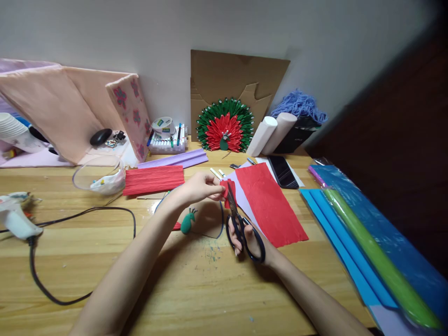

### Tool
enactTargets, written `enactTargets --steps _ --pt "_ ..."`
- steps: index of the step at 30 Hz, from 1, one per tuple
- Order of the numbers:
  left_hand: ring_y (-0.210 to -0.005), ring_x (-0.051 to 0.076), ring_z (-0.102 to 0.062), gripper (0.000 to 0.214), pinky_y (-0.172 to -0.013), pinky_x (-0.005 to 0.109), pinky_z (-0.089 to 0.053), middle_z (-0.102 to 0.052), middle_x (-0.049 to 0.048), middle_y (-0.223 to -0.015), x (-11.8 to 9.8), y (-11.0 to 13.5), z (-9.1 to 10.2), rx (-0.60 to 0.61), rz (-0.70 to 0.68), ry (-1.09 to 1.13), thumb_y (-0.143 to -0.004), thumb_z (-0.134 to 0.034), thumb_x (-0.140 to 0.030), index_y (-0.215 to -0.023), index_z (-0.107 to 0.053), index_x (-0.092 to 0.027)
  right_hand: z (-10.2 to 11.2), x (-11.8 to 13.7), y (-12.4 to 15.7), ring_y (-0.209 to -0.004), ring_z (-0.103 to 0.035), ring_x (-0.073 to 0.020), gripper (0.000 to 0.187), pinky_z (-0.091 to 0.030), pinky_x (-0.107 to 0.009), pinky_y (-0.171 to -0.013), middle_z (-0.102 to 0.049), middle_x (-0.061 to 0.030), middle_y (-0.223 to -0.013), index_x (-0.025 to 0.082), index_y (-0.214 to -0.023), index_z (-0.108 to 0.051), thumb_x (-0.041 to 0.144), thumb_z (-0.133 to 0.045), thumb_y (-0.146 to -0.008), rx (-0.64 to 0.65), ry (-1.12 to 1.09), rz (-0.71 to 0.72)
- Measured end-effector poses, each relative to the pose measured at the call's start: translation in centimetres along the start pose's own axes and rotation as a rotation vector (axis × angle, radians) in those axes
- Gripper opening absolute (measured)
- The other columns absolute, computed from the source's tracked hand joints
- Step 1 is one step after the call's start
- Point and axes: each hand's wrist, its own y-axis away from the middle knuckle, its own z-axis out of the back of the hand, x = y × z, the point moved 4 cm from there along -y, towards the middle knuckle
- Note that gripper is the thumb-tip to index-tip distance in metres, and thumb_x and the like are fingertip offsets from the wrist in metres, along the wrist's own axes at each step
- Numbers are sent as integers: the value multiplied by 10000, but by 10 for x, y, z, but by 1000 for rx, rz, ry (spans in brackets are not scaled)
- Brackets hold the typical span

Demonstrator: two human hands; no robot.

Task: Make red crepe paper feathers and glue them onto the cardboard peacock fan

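Observation:
A small folded piece of red crepe paper (pixel 230 199) is pinched in the fingers of my left hand (pixel 206 186). My right hand (pixel 245 238) has its fingers through the black handles of a pair of scissors (pixel 238 221), whose blades lie against that red piece. Beneath my hands is a rounded cardboard piece (pixel 210 219) with a blue outline. A green peacock shape (pixel 188 222) with a crest rests on its left part, with a bit of red beside it. To the right of the scissors lies a large red crepe paper sheet (pixel 269 205).
Folded red crepe paper (pixel 154 180) and a purple strip (pixel 175 159) lie behind my left arm. A glue gun (pixel 17 217) with a black cord sits left. A green-and-red peacock (pixel 225 128) leans on cardboard (pixel 238 74). A phone (pixel 283 171) and blue sheets (pixel 343 238) are right.

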Motion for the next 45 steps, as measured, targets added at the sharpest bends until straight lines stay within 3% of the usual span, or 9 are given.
enactTargets --steps 15,24,31,39,42,45 --pt "-542 74 -599 128 -580 189 -479 -628 13 -540 -2 0 0 -35 85 59 -688 -557 -79 -568 -590 -110 2 7 -3 -317 -326 -48 617 -339 -176 -322 -380 99 -414 205 -702 -398 801 -484 -569 -128 -22 -61" --pt "-598 109 -646 123 -610 205 -500 -649 24 -551 1 -1 -5 25 89 81 -680 -559 -80 -571 -607 -111 -1 5 -2 -379 -412 -68 687 -370 -178 -375 -408 76 -468 196 -765 -421 852 -348 -577 -81 4 -22" --pt "-607 111 -647 84 -653 232 -512 -670 41 -602 5 -3 -6 52 85 94 -674 -569 -103 -604 -615 -111 -1 1 -3 -345 -367 -61 624 -353 -179 -357 -387 84 -437 199 -732 -403 815 -376 -632 -144 39 4" --pt "-587 92 -610 55 -643 230 -490 -647 33 -609 7 -5 -5 29 86 81 -689 -595 -137 -646 -607 -104 14 0 -5 -313 -379 -63 524 -311 -167 -318 -387 88 -407 194 -723 -427 718 -411 -733 -312 79 33" --pt "-584 85 -583 99 -635 227 -473 -631 23 -624 7 -3 -9 83 44 49 -712 -606 -205 -703 -612 -106 26 10 -6 -347 -408 -66 422 -357 -174 -364 -399 82 -415 186 -708 -452 598 -472 -793 -461 27 63" --pt "-592 92 -567 157 -629 227 -458 -629 23 -644 4 0 -15 133 0 -73 -743 -585 -259 -742 -632 -109 36 24 -7 -460 -514 -82 300 -442 -199 -474 -523 41 -544 175 -744 -503 463 -577 -786 -521 -8 124"
